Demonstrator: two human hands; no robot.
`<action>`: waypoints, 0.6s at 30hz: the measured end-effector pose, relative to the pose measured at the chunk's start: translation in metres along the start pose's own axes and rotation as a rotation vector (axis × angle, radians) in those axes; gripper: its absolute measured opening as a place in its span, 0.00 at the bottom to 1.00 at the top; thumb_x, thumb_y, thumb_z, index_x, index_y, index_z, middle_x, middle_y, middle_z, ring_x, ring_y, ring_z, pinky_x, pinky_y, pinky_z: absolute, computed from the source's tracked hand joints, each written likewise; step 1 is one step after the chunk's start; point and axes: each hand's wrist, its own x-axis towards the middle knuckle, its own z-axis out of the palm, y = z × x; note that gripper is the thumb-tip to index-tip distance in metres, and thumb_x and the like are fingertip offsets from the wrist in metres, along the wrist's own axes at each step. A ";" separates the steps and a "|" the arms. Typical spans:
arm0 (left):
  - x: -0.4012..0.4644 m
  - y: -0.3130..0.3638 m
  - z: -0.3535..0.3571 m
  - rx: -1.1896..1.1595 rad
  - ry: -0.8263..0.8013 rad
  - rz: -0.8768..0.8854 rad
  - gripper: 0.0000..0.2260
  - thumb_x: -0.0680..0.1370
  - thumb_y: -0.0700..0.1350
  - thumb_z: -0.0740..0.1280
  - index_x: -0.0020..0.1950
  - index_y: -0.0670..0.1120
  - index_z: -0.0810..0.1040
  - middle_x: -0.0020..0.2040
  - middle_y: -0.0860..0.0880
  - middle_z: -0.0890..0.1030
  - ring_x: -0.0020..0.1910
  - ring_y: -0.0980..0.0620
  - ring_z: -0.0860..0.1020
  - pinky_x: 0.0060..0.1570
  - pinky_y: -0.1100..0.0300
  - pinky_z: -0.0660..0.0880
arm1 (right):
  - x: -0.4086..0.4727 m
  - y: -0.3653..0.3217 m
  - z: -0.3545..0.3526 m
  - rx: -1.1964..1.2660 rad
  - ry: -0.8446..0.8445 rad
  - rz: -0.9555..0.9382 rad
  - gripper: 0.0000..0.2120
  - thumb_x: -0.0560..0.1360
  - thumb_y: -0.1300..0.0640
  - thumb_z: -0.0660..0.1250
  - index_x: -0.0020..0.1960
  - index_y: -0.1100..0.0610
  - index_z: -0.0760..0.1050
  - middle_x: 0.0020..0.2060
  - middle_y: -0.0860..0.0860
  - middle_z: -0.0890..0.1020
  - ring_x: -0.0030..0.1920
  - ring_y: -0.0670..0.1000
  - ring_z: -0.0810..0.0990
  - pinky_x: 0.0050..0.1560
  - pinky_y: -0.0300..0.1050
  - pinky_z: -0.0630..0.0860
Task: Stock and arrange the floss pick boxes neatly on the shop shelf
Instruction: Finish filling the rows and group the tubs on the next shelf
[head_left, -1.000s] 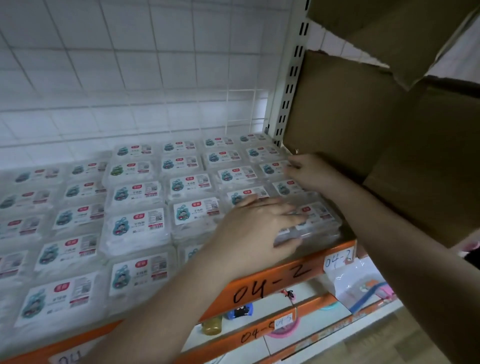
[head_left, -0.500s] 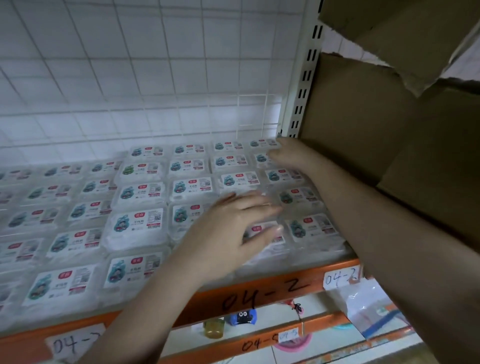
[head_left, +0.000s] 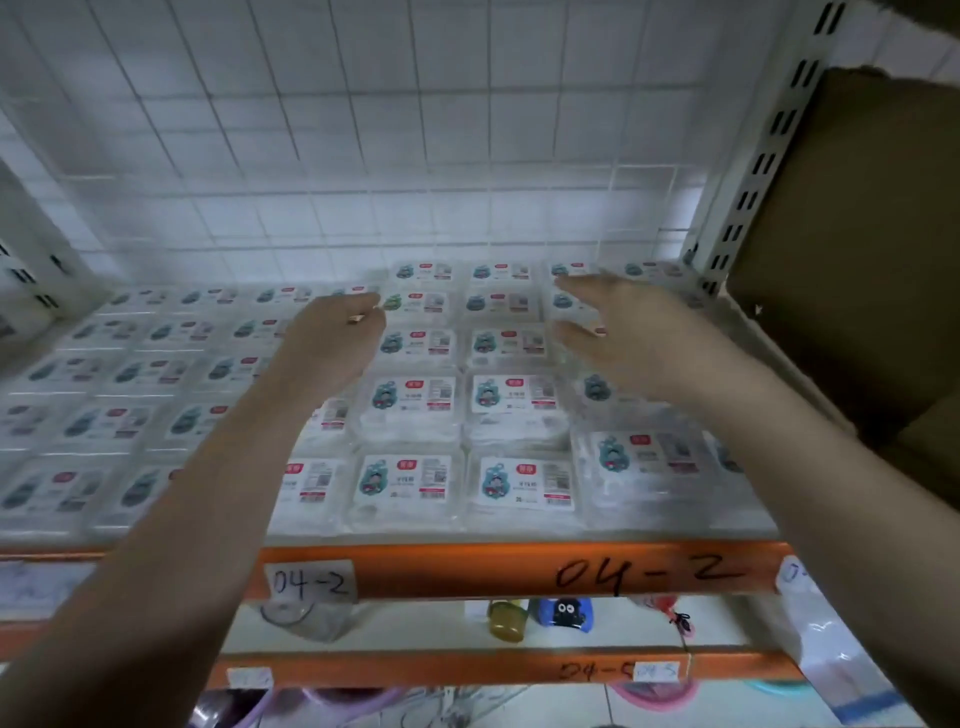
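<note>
Orange shelf rail (head_left: 467, 566) marked "04-2" runs across the lower frame. Above it, floss pick boxes (head_left: 400, 480) lie flat in tight rows over the whole shelf, centre frame. Left hand (head_left: 332, 343) mid-frame, fingers loosely curled, over the boxes, holding nothing; contact unclear. Right hand (head_left: 623, 332) spread, fingers straight, over the back-right rows. Cardboard box (head_left: 852, 234) at right edge.

The orange-edged shelf (head_left: 467, 566) marked "04-2" carries clear floss pick boxes (head_left: 410, 400) laid flat in close rows
</note>
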 end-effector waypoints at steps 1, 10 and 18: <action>0.008 -0.003 0.001 -0.010 -0.023 -0.025 0.10 0.79 0.42 0.56 0.52 0.50 0.76 0.48 0.48 0.75 0.42 0.48 0.74 0.37 0.61 0.66 | -0.010 -0.017 0.005 0.029 -0.015 -0.066 0.24 0.79 0.47 0.57 0.73 0.51 0.59 0.71 0.50 0.65 0.69 0.51 0.65 0.66 0.43 0.63; 0.023 -0.019 0.025 -0.081 -0.073 -0.019 0.18 0.81 0.42 0.52 0.71 0.40 0.65 0.70 0.40 0.68 0.36 0.62 0.71 0.29 0.81 0.64 | -0.016 -0.080 0.062 -0.065 -0.168 -0.268 0.28 0.78 0.41 0.55 0.75 0.44 0.51 0.76 0.47 0.51 0.75 0.48 0.50 0.73 0.52 0.48; 0.053 -0.014 0.018 -0.031 -0.049 -0.020 0.18 0.80 0.38 0.50 0.69 0.33 0.63 0.68 0.35 0.68 0.44 0.49 0.77 0.31 0.73 0.68 | -0.014 -0.076 0.063 -0.026 -0.184 -0.248 0.27 0.79 0.44 0.55 0.75 0.43 0.50 0.76 0.45 0.50 0.75 0.44 0.47 0.73 0.47 0.43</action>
